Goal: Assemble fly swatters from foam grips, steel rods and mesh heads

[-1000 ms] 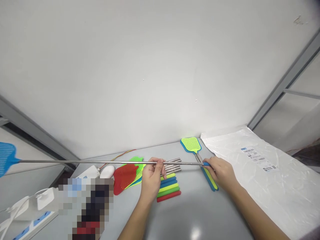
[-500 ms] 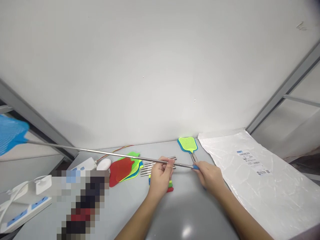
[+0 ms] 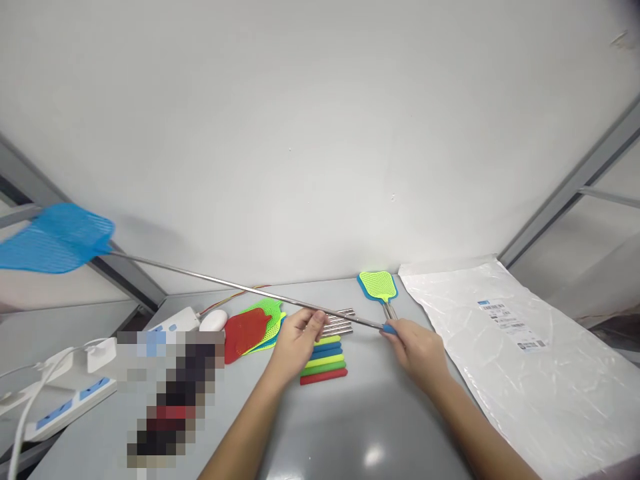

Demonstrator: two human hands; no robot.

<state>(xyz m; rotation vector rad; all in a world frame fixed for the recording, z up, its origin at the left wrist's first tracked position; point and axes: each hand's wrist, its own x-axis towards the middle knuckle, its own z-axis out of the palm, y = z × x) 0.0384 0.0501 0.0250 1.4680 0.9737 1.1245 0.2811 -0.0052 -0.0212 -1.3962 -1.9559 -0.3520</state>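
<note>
A blue fly swatter [image 3: 65,239] with a long thin metal rod is held up slantwise, its blurred mesh head at the far left. My right hand [image 3: 417,353] is closed round its blue handle. Farther along, my left hand [image 3: 295,343] pinches the metal rod between thumb and fingers. Below the rod lie several metal rods [image 3: 340,323], partly hidden by my left hand. Nearer me is a row of coloured handles [image 3: 325,367] in yellow, blue, green and red. Loose swatter heads [image 3: 245,333], red on top, overlap left of my left hand.
Beyond my right hand, a yellow-green swatter [image 3: 379,287] lies over a blue one by the wall. A white plastic mailer bag [image 3: 465,373] covers the table's right side. White power strips [image 3: 75,407] with cords and a white oval object [image 3: 213,321] are at left.
The swatter's head has swung up and to the right in view. My left hand has shifted left along the rod, uncovering more of the coloured handles. My right hand keeps hold of the handle.
</note>
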